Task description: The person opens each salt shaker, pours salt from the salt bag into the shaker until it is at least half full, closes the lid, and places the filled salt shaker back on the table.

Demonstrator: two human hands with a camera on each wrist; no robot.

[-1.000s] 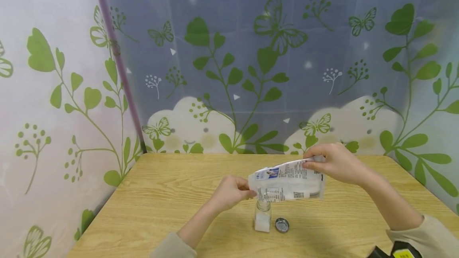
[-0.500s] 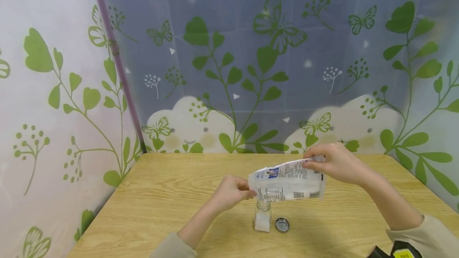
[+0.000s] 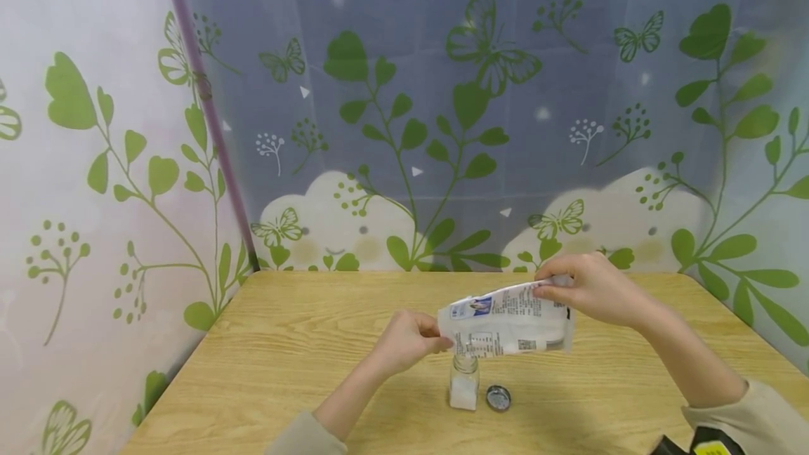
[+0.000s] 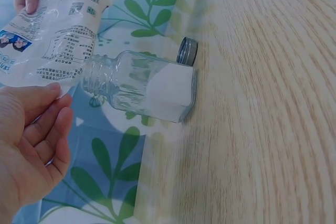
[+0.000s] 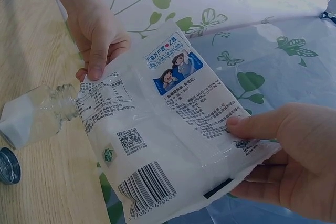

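A white plastic packet with blue and black print (image 3: 505,325) hangs tilted right of centre in the head view, its lower-left corner at the mouth of an upright clear glass jar (image 3: 464,382); contact with the rim cannot be told. The left hand (image 3: 407,343) pinches that corner; the right hand (image 3: 594,288) grips the packet's upper-right end. White contents partly fill the jar. A round grey metal lid (image 3: 498,397) lies just right of it on the wood-grain surface (image 3: 303,357). If the corner slips aside, contents could spill; a bump could topple the jar. Compared with one second ago, practically nothing differs.
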